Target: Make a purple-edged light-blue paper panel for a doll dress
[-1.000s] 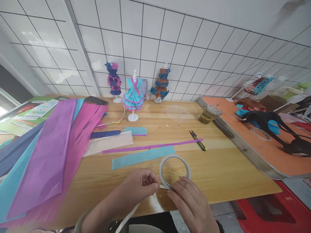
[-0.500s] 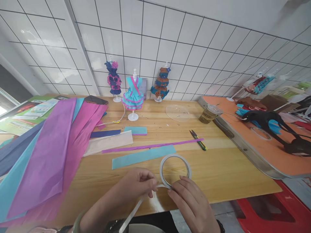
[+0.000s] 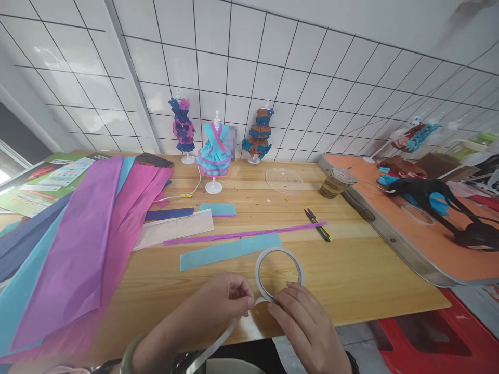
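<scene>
A roll of white double-sided tape (image 3: 260, 262) lies on the wooden table near its front edge. My right hand (image 3: 306, 324) grips the roll's lower right rim, fingers on top. Between thumb and fingertips my left hand (image 3: 226, 296) pinches the tape strip pulled from the roll; its loose tail (image 3: 214, 347) hangs toward my lap. Just beyond the hands lies a light blue paper strip (image 3: 230, 252), with a thin purple folded strip (image 3: 245, 234) along its far edge. The purple strip's right end touches thread snips (image 3: 318, 225).
Purple, pink and blue paper sheets (image 3: 74, 244) cover the table's left. Small mannequins in paper dresses, including a blue one (image 3: 213, 150), stand by the tiled wall. A lidded cup (image 3: 336, 183) stands at the right, beside an orange table (image 3: 424, 228). A red stool (image 3: 424, 337) is below.
The tape roll has shifted very slightly left. My left hand has moved a little right, closer to the roll, and the strip between the hands bows more.
</scene>
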`<state>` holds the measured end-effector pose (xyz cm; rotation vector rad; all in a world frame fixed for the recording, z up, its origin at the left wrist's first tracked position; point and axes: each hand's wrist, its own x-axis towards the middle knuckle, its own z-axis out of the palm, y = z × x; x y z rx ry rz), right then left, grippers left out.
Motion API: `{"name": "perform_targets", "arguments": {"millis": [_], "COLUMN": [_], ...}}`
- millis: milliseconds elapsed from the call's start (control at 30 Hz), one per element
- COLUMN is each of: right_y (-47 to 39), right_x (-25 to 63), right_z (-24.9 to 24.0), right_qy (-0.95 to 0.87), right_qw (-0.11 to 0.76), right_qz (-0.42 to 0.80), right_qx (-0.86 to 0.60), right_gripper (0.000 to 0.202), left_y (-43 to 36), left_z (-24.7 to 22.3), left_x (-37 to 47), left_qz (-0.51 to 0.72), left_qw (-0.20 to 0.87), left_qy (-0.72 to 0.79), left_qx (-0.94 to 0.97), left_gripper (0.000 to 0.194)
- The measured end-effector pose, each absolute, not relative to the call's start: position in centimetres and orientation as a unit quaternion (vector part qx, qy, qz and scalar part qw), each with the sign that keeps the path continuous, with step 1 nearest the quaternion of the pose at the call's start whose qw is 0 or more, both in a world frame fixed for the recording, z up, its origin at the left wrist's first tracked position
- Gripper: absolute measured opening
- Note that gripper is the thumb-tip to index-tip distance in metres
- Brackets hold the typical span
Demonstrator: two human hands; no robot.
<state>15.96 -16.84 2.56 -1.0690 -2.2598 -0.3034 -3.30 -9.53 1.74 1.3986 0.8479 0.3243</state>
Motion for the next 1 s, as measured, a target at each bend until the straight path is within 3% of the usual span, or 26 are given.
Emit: {"name": "perform_targets", "arguments": {"millis": [433,1000], "right_y": [-17.2,-17.8], "right_x": [15.7,14.9], "right_z": [2.0,1.3], "right_qy": [-0.821,-0.795], "right_qw": [0.345,0.386], "right_qz": [-0.087,-0.110], "right_qx": [-0.446,-0.454], "right_gripper": [0.026,0.019], "left_y": [-10.4,-11.9], "left_z": [1.9,0.6], "left_x": [-2.8,-3.0], "left_qz": [0.252,0.391], "left_qw": [0.792,0.817], "left_qy": [0.308,0.270], "left_qx": [0.462,0.326], "left_gripper": [0.026,0.016]}}
